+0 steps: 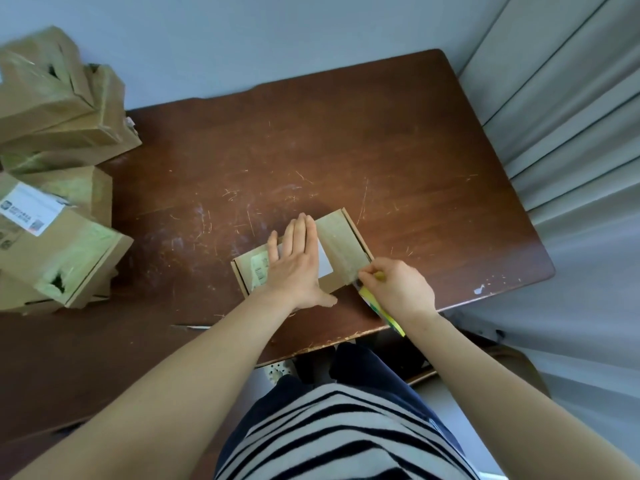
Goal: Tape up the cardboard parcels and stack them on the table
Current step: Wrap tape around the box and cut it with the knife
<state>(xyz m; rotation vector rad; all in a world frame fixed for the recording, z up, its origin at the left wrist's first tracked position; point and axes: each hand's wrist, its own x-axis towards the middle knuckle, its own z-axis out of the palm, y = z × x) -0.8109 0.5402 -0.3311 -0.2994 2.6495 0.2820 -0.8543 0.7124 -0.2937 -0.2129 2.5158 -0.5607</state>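
A: What sits nearest the front edge?

B: The person's right hand (401,289), fingers curled round a yellow-green cutter (382,311). Its tip meets the near right corner of the small parcel (251,275), where the tape strip (343,240) runs over the edge.

A: And the other hand?

B: The left hand (298,261) lies flat on the parcel's lid, fingers straight and pressed together, thumb out to the side. It pins the parcel to the table (381,150).

A: How should the person make this cut?

B: Probably with the palm bearing down so the parcel cannot slide and the blade drawn away from the left thumb. Then the loose end gets smoothed over the side.

A: Afterwards?

B: The parcel likely joins the stack of taped parcels (59,109) at the far left.
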